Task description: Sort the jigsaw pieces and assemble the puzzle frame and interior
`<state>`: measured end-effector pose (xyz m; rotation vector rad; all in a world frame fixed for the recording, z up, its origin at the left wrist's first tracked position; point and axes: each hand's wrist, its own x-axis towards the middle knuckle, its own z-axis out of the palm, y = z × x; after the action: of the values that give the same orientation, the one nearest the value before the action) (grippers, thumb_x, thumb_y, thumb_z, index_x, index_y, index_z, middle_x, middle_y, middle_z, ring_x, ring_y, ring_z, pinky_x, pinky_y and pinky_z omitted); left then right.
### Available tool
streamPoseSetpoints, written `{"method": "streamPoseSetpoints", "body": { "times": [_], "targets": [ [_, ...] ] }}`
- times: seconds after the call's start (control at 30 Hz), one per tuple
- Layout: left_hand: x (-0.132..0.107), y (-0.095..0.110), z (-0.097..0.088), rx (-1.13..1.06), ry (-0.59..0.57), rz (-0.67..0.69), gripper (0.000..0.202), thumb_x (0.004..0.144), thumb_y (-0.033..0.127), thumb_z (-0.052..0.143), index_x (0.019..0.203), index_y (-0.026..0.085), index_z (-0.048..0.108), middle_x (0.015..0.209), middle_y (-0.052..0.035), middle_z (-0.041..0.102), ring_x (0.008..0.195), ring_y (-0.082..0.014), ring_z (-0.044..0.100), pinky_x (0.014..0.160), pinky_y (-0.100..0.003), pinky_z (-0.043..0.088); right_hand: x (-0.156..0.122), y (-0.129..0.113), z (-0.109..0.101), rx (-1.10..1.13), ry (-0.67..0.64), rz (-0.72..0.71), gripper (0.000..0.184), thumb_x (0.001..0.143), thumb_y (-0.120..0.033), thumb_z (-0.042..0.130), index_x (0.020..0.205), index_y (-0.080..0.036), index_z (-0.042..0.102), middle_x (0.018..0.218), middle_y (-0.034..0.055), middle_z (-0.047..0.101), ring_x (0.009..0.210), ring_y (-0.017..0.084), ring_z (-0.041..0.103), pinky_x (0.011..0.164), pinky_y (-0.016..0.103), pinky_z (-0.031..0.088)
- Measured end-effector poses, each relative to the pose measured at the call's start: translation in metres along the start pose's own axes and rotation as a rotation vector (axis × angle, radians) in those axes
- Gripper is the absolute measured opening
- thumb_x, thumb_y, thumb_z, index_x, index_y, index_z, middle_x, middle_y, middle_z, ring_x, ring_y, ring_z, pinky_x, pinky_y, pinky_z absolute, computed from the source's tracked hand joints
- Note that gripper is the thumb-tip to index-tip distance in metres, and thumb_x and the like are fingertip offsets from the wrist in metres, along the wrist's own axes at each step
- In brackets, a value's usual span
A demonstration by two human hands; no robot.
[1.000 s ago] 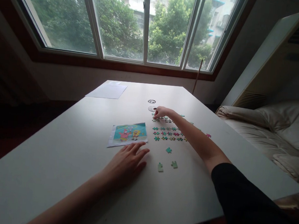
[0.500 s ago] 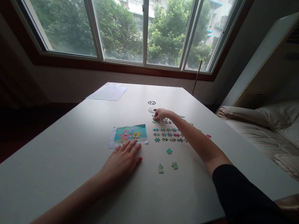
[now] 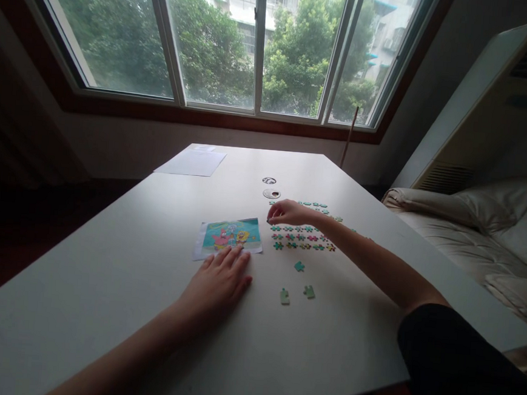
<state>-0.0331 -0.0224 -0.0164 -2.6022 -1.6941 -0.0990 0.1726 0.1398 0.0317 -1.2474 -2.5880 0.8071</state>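
Note:
My left hand (image 3: 218, 280) lies flat on the white table (image 3: 117, 253), fingers stretched out, fingertips at the near edge of a colourful cartoon picture card (image 3: 229, 236). My right hand (image 3: 286, 212) hovers just above the table beside the card, fingers pinched together on a small puzzle piece I can barely make out. Several small puzzle pieces (image 3: 300, 237) lie in rows under and right of that hand. More pieces (image 3: 314, 205) lie farther back. Three loose green pieces (image 3: 297, 284) sit nearer to me.
A white sheet of paper (image 3: 191, 162) lies at the table's far left. Two small round discs (image 3: 271, 188) sit past the puzzle pieces. A bed with pale bedding (image 3: 484, 227) stands to the right. A wide window is behind the table.
My right hand has pulled back toward me from the far pieces, pinched shut. My left hand shifted slightly left, its fingers closer together at the card's edge.

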Motion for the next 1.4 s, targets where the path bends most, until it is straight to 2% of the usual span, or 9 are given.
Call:
{"method": "streamPoseSetpoints", "body": {
  "times": [0.13, 0.23, 0.47, 0.63, 0.73, 0.83, 1.07, 1.3, 1.4],
  "targets": [
    [0.0, 0.001, 0.001, 0.002, -0.009, -0.012, 0.049, 0.092, 0.039, 0.033, 0.133, 0.014, 0.041, 0.141, -0.0144, 0.037, 0.128, -0.0319, 0.033, 0.1, -0.05, 0.031, -0.041, -0.018, 0.027, 0.295, -0.138, -0.07, 0.025, 0.075, -0.027, 0.063, 0.095, -0.012, 0.063, 0.072, 0.0032, 0.066, 0.061, 0.008, 0.057, 0.053, 0.018, 0.042],
    [-0.001, 0.002, 0.002, 0.0, 0.009, -0.016, 0.048, 0.091, 0.038, 0.035, 0.132, 0.014, 0.042, 0.14, -0.014, 0.039, 0.127, -0.0316, 0.035, 0.1, -0.05, 0.032, -0.062, -0.026, 0.045, 0.303, -0.141, -0.064, 0.022, 0.073, -0.026, 0.065, 0.09, -0.012, 0.063, 0.07, 0.0027, 0.066, 0.062, 0.009, 0.058, 0.054, 0.018, 0.042],
    [-0.001, -0.001, 0.003, -0.004, 0.075, 0.044, 0.045, 0.091, 0.038, 0.035, 0.128, 0.013, 0.045, 0.136, -0.016, 0.043, 0.123, -0.0314, 0.04, 0.095, -0.05, 0.036, -0.089, -0.027, 0.051, 0.023, 0.193, -0.182, 0.017, 0.074, -0.031, 0.064, 0.085, -0.018, 0.064, 0.073, 0.0009, 0.065, 0.064, 0.01, 0.054, 0.062, 0.022, 0.039],
    [-0.002, 0.003, -0.003, 0.029, 0.053, 0.04, 0.044, 0.089, 0.038, 0.04, 0.124, 0.014, 0.048, 0.134, -0.0155, 0.046, 0.123, -0.0324, 0.04, 0.097, -0.051, 0.033, -0.118, -0.01, 0.046, -0.058, 0.252, -0.162, 0.012, 0.077, -0.026, 0.06, 0.085, -0.018, 0.062, 0.08, 0.0024, 0.062, 0.068, 0.011, 0.052, 0.065, 0.023, 0.039],
    [-0.001, 0.015, -0.008, 0.042, 0.015, 0.098, 0.044, 0.089, 0.037, 0.041, 0.125, 0.012, 0.048, 0.132, -0.016, 0.048, 0.121, -0.0329, 0.041, 0.096, -0.05, 0.034, -0.132, 0.003, 0.05, -0.049, 0.265, -0.116, 0.015, 0.076, -0.028, 0.062, 0.087, -0.017, 0.061, 0.079, 0.0023, 0.059, 0.067, 0.011, 0.05, 0.062, 0.023, 0.039],
    [0.004, 0.026, -0.01, 0.06, 0.004, 0.208, 0.044, 0.09, 0.035, 0.041, 0.127, 0.012, 0.046, 0.13, -0.0159, 0.049, 0.117, -0.0315, 0.044, 0.094, -0.047, 0.036, -0.139, 0.01, 0.057, -0.014, 0.303, -0.075, 0.018, 0.076, -0.03, 0.062, 0.089, -0.018, 0.061, 0.079, 0.0017, 0.056, 0.067, 0.011, 0.05, 0.062, 0.022, 0.039],
    [0.018, 0.032, -0.008, 0.031, 0.131, 0.416, 0.032, 0.09, 0.028, 0.042, 0.118, 0.016, 0.051, 0.121, -0.0113, 0.054, 0.109, -0.0293, 0.048, 0.091, -0.045, 0.038, -0.139, 0.01, 0.065, -0.002, 0.343, -0.077, 0.018, 0.075, -0.03, 0.062, 0.09, -0.02, 0.063, 0.08, 0.0017, 0.055, 0.072, 0.012, 0.051, 0.065, 0.023, 0.04],
    [0.015, 0.025, 0.0, -0.189, 0.173, 0.458, 0.027, 0.089, 0.021, 0.041, 0.112, 0.016, 0.054, 0.114, -0.0103, 0.058, 0.103, -0.0245, 0.051, 0.087, -0.042, 0.045, -0.141, 0.017, 0.056, 0.027, 0.237, -0.111, 0.016, 0.08, -0.024, 0.057, 0.094, -0.02, 0.063, 0.085, 0.0037, 0.055, 0.072, 0.012, 0.051, 0.064, 0.023, 0.042],
    [0.014, 0.023, 0.004, -0.237, 0.207, 0.495, 0.03, 0.089, 0.02, 0.039, 0.114, 0.016, 0.054, 0.119, -0.0107, 0.057, 0.108, -0.0246, 0.051, 0.091, -0.043, 0.045, -0.144, 0.022, 0.051, 0.035, 0.209, -0.184, 0.024, 0.085, -0.018, 0.047, 0.101, -0.022, 0.064, 0.095, 0.0061, 0.057, 0.083, 0.013, 0.054, 0.075, 0.026, 0.044]
  ]
}}
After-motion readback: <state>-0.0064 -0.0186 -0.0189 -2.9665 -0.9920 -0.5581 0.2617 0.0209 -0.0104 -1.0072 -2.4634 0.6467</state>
